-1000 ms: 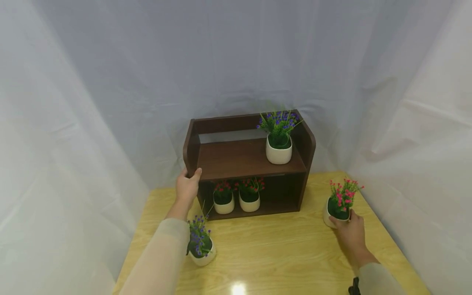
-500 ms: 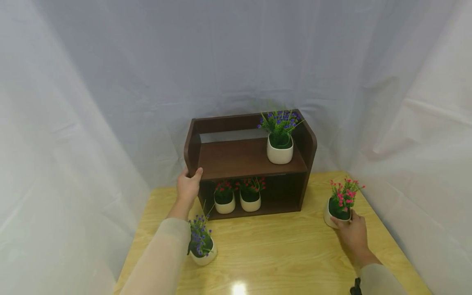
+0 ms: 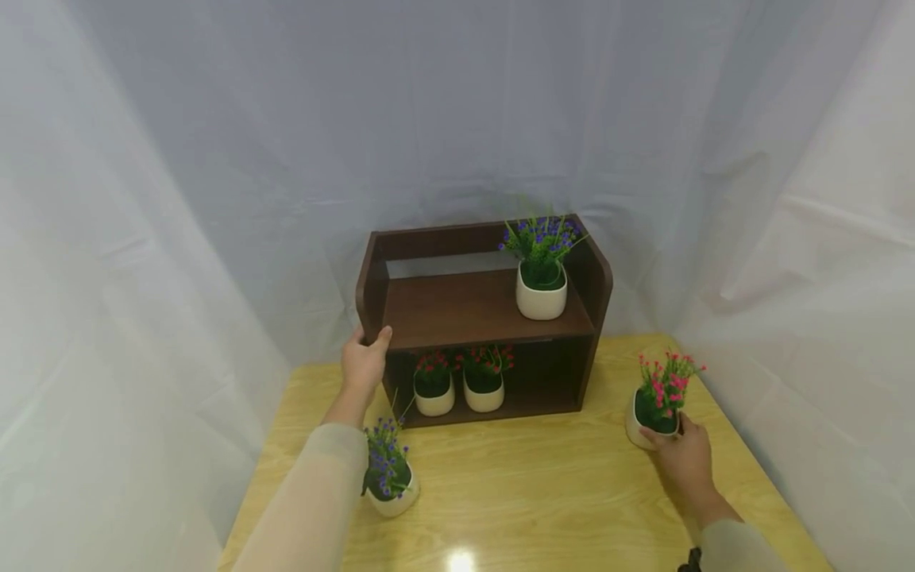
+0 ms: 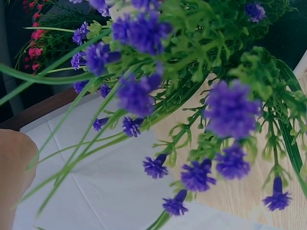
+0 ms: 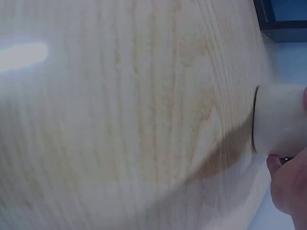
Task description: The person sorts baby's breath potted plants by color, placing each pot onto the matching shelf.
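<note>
A two-tier dark brown wooden shelf (image 3: 457,306) stands on the table. My left hand (image 3: 363,361) grips its left side panel, thumb at the front by the upper board; the other fingers are mostly hidden. On the right, my right hand (image 3: 684,457) holds the rim of a white flowerpot (image 3: 638,433) with pink flowers (image 3: 668,388). In the right wrist view that pot (image 5: 278,119) is at or just off the tabletop; I cannot tell which. Beneath my left forearm stands a pot of purple flowers (image 3: 386,469), its blossoms (image 4: 144,91) filling much of the left wrist view.
Another purple-flowered pot (image 3: 541,298) sits at the right of the upper tier. Two pots with red flowers, a left one (image 3: 434,401) and a right one (image 3: 484,395), stand in the lower tier. White curtains (image 3: 457,103) surround the light wooden table (image 3: 529,492).
My right hand and the pink-flowered pot have shifted very slightly toward me. My left hand and the shelf have stayed in place.
</note>
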Motion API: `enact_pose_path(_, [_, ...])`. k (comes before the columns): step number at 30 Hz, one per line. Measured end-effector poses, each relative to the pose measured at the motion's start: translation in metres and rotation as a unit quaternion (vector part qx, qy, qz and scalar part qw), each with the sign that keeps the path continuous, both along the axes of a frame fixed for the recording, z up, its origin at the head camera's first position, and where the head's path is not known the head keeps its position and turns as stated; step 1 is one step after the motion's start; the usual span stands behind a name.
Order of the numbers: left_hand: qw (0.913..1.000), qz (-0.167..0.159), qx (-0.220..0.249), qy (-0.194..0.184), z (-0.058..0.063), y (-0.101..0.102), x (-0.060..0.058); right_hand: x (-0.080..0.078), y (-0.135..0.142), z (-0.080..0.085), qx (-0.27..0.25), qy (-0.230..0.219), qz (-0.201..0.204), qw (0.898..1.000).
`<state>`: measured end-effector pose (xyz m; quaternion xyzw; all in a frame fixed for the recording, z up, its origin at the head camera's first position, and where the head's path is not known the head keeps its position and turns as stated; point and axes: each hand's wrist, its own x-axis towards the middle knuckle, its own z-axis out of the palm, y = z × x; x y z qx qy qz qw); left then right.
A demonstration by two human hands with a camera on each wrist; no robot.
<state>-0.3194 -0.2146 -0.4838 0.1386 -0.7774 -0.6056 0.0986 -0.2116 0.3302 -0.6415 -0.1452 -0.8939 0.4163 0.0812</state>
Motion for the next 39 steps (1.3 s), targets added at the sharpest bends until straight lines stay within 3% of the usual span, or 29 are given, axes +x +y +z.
enact_pose_path(3, [1.0000, 0.003, 0.001, 0.000, 0.000, 0.000, 0.000, 0.006, -0.002, 0.001, -0.019, 0.000, -0.002, 1.000])
enact_pose_path(9, [1.0000, 0.004, 0.002, 0.006, 0.000, 0.000, 0.000, 0.018, -0.017, 0.008, -0.120, -0.025, -0.003, 0.992])
enact_pose_path(16, [0.9999, -0.002, -0.004, 0.012, 0.001, -0.001, -0.001, 0.026, -0.040, 0.013, -0.103, -0.011, 0.033, 0.994])
enact_pose_path(28, [0.9999, -0.008, 0.001, 0.011, 0.000, 0.000, 0.001, 0.038, -0.082, 0.007, -0.124, -0.015, 0.063, 0.990])
enact_pose_path(39, [0.9999, -0.005, -0.007, 0.008, -0.001, -0.001, 0.001, 0.034, -0.124, 0.001, -0.125, 0.002, 0.081, 0.989])
